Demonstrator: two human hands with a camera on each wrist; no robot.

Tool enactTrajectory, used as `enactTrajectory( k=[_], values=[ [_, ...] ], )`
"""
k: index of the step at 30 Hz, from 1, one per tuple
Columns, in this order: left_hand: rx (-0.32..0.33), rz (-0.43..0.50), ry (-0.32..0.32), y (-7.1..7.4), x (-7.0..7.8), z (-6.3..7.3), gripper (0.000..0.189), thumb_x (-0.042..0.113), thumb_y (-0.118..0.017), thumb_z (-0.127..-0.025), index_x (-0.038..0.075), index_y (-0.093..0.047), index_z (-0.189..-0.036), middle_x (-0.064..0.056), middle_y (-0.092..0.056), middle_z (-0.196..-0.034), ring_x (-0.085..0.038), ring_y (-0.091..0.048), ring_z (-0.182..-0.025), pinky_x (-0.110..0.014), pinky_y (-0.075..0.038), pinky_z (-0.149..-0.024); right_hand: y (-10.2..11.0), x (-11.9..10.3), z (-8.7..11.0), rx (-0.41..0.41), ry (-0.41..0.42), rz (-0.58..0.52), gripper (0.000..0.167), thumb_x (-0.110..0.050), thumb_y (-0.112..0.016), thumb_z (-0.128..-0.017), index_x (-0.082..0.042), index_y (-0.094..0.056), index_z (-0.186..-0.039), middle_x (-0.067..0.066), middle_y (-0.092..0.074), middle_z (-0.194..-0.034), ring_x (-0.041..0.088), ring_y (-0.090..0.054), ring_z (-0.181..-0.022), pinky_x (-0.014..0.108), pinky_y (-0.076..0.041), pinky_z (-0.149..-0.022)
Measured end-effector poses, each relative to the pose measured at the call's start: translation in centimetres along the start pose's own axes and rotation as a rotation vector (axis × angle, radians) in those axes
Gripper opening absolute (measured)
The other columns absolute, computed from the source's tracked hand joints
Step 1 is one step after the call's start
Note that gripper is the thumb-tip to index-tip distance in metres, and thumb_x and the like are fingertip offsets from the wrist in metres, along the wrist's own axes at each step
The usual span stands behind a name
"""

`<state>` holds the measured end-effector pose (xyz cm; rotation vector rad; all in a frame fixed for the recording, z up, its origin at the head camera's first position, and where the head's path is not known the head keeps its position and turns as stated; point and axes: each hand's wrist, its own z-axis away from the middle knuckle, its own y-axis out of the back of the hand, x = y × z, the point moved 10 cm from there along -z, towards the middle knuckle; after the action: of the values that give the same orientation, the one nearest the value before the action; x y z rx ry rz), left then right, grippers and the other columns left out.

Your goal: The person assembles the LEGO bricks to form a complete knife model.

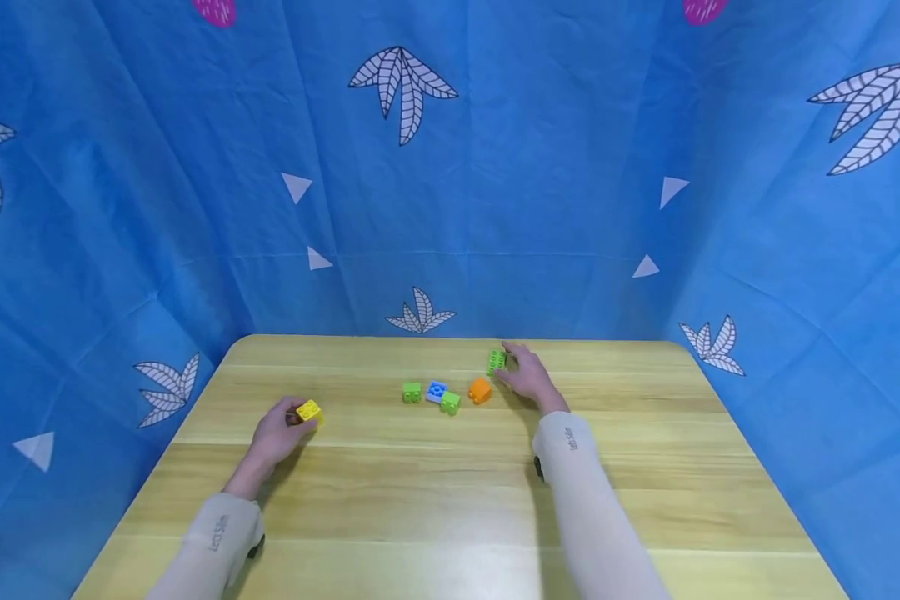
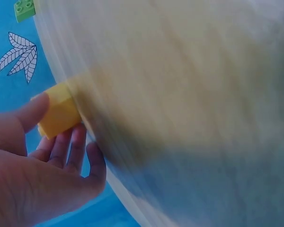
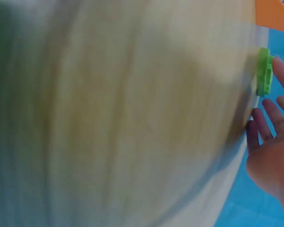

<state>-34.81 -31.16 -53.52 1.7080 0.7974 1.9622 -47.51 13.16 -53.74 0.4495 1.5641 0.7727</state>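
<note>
At the left of the table, my left hand pinches a yellow toy brick between thumb and fingers. The left wrist view shows the thumb on one side of that yellow brick and fingers beneath it. Farther back on the right, my right hand reaches around a flat green building brick with studs facing up. In the right wrist view the thumb is at the green brick, while the fingers are spread and apart from it. Whether the thumb touches it I cannot tell.
Mid-table, a blue brick stands against a small green brick. Another green brick is to their left, and an orange brick lies between them and my right hand. A blue patterned curtain surrounds the wooden table.
</note>
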Motion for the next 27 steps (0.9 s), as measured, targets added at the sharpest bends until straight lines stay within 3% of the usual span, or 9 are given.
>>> enactTrajectory(
  k=[9, 27],
  values=[
    [0.004, -0.018, -0.027, 0.11, 0.79, 0.34, 0.04, 0.012, -0.068, -0.099, -0.007, -0.054, -0.132, -0.026, -0.062, -0.12, -0.038, -0.059, -0.109, -0.044, -0.05, -0.09, -0.24, 0.74, 0.23, 0.039, -0.02, 0.039, 0.061, -0.021, -0.066, -0.102, -0.007, -0.043, -0.156, 0.019, -0.039, -0.163, 0.043, -0.034, -0.147, 0.06, -0.031, -0.123],
    [0.015, -0.02, -0.037, 0.34, 0.64, 0.41, 0.036, 0.01, -0.068, -0.099, -0.007, -0.056, -0.128, -0.025, -0.063, -0.116, -0.036, -0.059, -0.106, -0.045, -0.05, -0.089, -0.16, 0.49, -0.04, 0.04, -0.011, 0.045, 0.059, -0.02, -0.068, -0.101, -0.002, -0.045, -0.152, 0.022, -0.043, -0.158, 0.042, -0.036, -0.145, 0.059, -0.03, -0.123]
  ],
)
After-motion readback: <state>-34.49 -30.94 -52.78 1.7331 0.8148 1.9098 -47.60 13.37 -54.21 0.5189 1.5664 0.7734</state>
